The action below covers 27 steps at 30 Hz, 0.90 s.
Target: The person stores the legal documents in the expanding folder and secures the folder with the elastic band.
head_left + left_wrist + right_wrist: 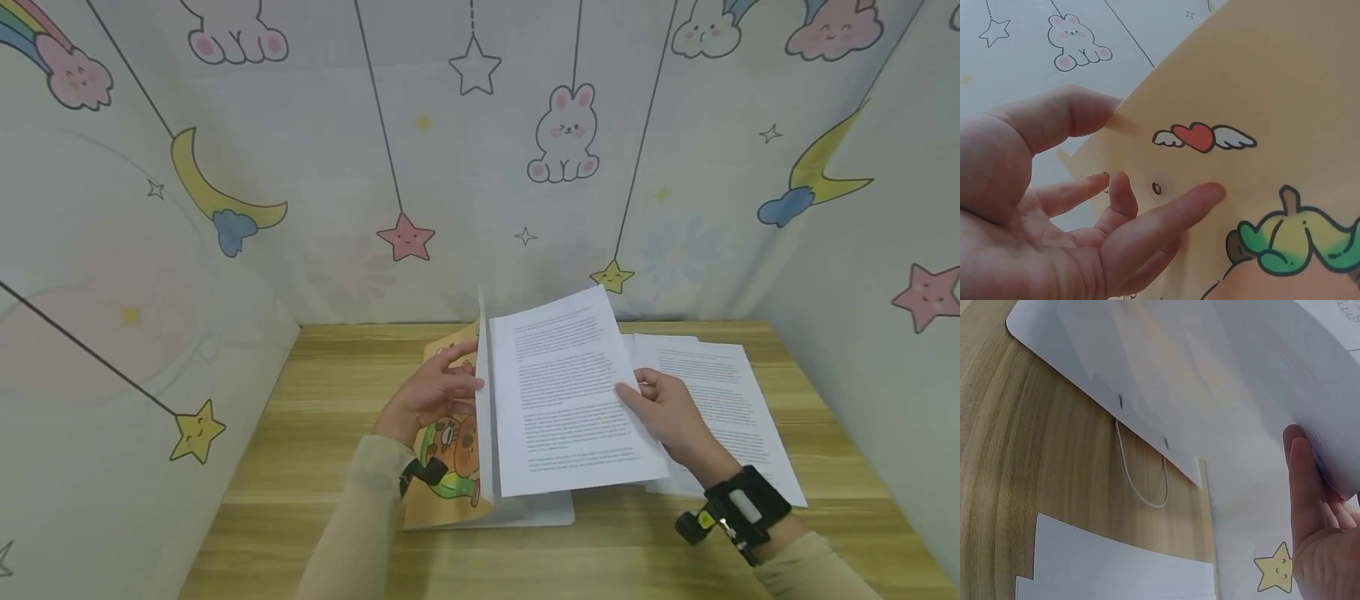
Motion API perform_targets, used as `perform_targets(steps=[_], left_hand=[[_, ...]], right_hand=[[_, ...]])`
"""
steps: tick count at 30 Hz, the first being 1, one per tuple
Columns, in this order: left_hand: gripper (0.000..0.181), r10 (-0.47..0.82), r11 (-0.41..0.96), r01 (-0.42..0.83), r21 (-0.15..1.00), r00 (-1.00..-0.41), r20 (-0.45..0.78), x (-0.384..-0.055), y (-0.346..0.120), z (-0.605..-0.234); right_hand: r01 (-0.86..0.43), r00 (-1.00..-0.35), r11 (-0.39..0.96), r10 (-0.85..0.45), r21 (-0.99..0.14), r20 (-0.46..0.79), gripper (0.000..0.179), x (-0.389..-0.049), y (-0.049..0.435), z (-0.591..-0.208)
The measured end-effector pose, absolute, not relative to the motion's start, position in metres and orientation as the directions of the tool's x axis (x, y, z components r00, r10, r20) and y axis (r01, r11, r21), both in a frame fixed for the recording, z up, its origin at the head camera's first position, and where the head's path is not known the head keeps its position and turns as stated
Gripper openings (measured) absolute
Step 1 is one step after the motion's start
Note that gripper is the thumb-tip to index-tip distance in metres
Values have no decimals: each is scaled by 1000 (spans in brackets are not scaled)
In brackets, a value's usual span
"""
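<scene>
A folder (442, 512) with an orange cartoon cover stands partly open on the table, its cover raised nearly upright. The left hand (431, 392) touches the outside of this cover with spread fingers; in the left wrist view, the hand (1085, 212) lies near a winged heart print and a small eyelet. Pinched by its right edge, a printed sheet of paper (570, 400) is tilted over the folder in the right hand (667, 412). Whether more than one sheet is held, I cannot tell. The right wrist view shows the hand (1322, 506) at the paper's edge from below.
More printed sheets (723, 392) lie on the wooden table (322, 442) at the right, partly under the right hand. A thin cord loop (1141, 499) hangs from the folder's edge. A cartoon-printed curtain (465, 167) encloses the table's back and sides.
</scene>
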<state>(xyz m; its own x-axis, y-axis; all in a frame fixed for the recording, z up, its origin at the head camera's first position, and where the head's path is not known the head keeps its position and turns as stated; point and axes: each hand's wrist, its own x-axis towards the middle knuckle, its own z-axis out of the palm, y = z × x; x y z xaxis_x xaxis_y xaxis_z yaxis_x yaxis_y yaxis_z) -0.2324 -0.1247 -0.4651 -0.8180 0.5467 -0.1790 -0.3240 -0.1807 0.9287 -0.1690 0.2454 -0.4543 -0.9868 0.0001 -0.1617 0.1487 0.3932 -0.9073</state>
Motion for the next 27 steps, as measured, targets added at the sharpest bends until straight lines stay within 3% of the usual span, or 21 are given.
perform_targets(steps=[27], left_hand=[[78, 549, -189, -331, 924, -816, -180, -231, -124, -463]], right_hand=[[96, -994, 381, -17, -920, -111, 38, -171, 222, -446]])
